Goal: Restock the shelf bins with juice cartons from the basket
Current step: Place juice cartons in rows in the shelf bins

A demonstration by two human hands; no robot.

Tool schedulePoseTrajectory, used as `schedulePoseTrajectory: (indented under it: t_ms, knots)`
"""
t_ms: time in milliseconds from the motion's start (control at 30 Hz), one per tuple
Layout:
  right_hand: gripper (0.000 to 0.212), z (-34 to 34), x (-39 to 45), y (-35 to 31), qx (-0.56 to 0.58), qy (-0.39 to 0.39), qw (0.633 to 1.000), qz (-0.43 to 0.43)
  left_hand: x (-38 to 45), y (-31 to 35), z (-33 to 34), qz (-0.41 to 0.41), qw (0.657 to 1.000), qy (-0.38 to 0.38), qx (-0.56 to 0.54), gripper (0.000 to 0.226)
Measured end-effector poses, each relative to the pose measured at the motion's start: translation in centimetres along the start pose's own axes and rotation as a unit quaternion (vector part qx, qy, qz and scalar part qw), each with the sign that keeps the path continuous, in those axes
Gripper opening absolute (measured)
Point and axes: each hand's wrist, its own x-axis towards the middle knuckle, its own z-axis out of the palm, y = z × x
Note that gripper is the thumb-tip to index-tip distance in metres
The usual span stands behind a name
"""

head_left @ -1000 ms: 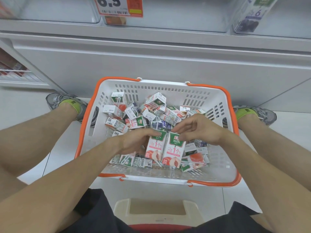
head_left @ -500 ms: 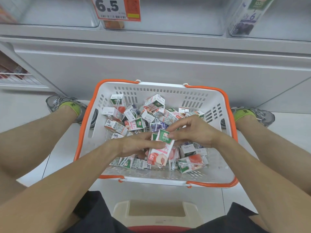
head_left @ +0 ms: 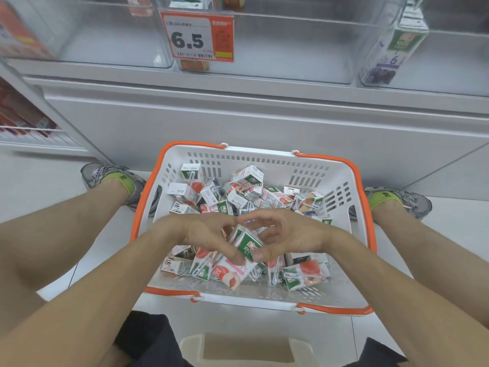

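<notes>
A white basket (head_left: 354, 229) with orange rim is set on the floor between two shoes, below the shelf. It is part-filled with small juice cartons (head_left: 246, 181), lying jumbled at all angles. Over its middle, a peach carton (head_left: 244, 250) is held tilted by both hands: the left hand (head_left: 203, 234) is curled round its left side, the right hand (head_left: 288, 237) round its green top, thumb pressed on the front face. More cartons may be bunched behind it; this cannot be told. Clear bins (head_left: 277, 49) are seen on the shelf above, one marked by a 6.5 price tag (head_left: 197, 35); a purple carton (head_left: 391, 54) is stood in the right bin.
</notes>
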Motion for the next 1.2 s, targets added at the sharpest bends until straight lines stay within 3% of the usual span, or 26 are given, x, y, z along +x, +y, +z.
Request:
schedulePoseTrajectory:
  t_ms: [100, 167, 233, 400, 500, 567, 733, 767, 833, 900, 967, 1000, 1033, 1100, 1200]
  knots:
    - [0.053, 0.6, 1.4, -1.5, -0.011, 0.062, 0.998, -0.004, -1.9, -0.2, -1.8, -0.005, 0.999, 0.048, -0.001, 0.059]
    - [0.053, 0.6, 2.3, -3.2, -0.021, 0.08, 0.996, -0.02, -3.5, -0.1, -3.3, -0.011, 0.996, 0.084, -0.005, 0.071]
    - [0.061, 0.4, 3.0, -5.7, -0.036, 0.071, 0.996, -0.043, -5.7, 0.4, -5.1, -0.015, 0.992, 0.128, -0.006, 0.093]
    - [0.084, 0.1, 4.0, -13.3, -0.118, 0.03, 0.986, -0.115, -12.5, 2.8, -9.5, 0.048, 0.979, 0.196, -0.02, 0.101]
    - [0.063, 0.5, 5.1, -17.7, -0.142, 0.044, 0.973, -0.175, -16.4, 3.9, -11.9, 0.073, 0.967, 0.245, -0.013, 0.111]
    - [0.05, 0.9, 5.8, -20.4, -0.146, 0.094, 0.961, -0.213, -18.4, 4.4, -13.3, 0.107, 0.951, 0.286, -0.051, 0.105]
    - [0.038, 1.4, 8.6, -26.0, -0.105, 0.185, 0.933, -0.289, -21.7, 4.3, -17.1, 0.196, 0.894, 0.382, -0.124, 0.106]
    - [0.036, 1.6, 9.4, -26.8, -0.077, 0.192, 0.93, -0.302, -22.3, 4.2, -17.9, 0.217, 0.882, 0.397, -0.13, 0.101]
    - [0.032, 2.1, 11.0, -28.5, 0.001, 0.198, 0.927, -0.319, -23.5, 4.2, -19.3, 0.256, 0.845, 0.448, -0.139, 0.07]
    - [0.03, 2.5, 12.5, -30.3, 0.073, 0.204, 0.922, -0.322, -24.5, 3.5, -21.2, 0.264, 0.769, 0.562, -0.151, 0.036]
    - [0.029, 2.6, 14.1, -32.3, 0.107, 0.225, 0.911, -0.327, -24.9, 1.8, -23.2, 0.267, 0.654, 0.693, -0.146, 0.024]
    - [0.028, 2.4, 15.0, -33.5, 0.113, 0.244, 0.905, -0.331, -24.7, 0.6, -23.9, 0.253, 0.615, 0.736, -0.123, 0.02]
    - [0.028, 2.0, 16.0, -34.6, 0.113, 0.267, 0.897, -0.333, -24.3, -0.6, -24.5, 0.219, 0.602, 0.763, -0.085, 0.022]
    - [0.03, 0.7, 18.2, -36.6, 0.084, 0.331, 0.878, -0.334, -22.9, -2.6, -25.2, 0.152, 0.614, 0.774, 0.012, 0.039]
    - [0.043, -1.4, 21.6, -38.9, 0.003, 0.425, 0.851, -0.31, -20.4, -3.4, -25.7, 0.129, 0.612, 0.776, 0.079, 0.056]
